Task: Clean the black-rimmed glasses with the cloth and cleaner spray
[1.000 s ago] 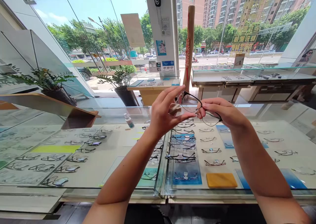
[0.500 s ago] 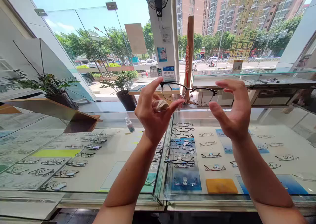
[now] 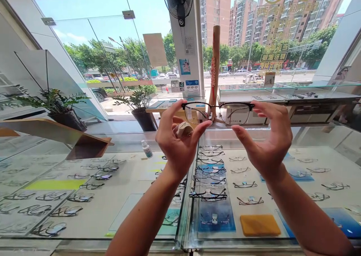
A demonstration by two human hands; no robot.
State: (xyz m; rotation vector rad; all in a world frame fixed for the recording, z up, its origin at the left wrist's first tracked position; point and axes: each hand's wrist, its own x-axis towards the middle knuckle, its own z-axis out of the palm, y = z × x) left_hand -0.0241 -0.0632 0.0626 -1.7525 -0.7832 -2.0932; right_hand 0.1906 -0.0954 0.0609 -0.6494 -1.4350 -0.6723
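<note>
A: Held up at eye height now: thin black-rimmed metal spectacles [image 3: 217,113], lenses facing the window, level across both hands.

B: Left hand [image 3: 177,143]?
A: Pinched on the left end of the frame, forefinger above, thumb below. Small beige wad of cleaning cloth [image 3: 183,129] tucked against the palm as well.

B: And the right hand [image 3: 267,139]?
A: Clamped lightly on the right end of the frame, fingertips on the top rim, thumb underneath, palm open towards the camera.

B: Changed from a second ago?
A: Yes. Then held low and tilted, bunched between both hands close over the bench; half a second ago raised but slanted. Now lifted, spread wide and squared up against the daylight.

B: Meaning?
A: Probably rubbing finished for the moment, checking the lenses for smears instead. A judgement only.

B: Below them?
A: Glass-topped display bench [image 3: 180,244] with rows of spectacle frames under the pane. Small white spray bottle [image 3: 146,149] standing near the far edge, left of the left wrist. Flat yellow-orange cloth [image 3: 260,224] near the front edge, under the right forearm.

B: Further off?
A: Potted green plant in a dark pot [image 3: 142,111] beyond the far edge, a second one [image 3: 60,107] towards the left.
</note>
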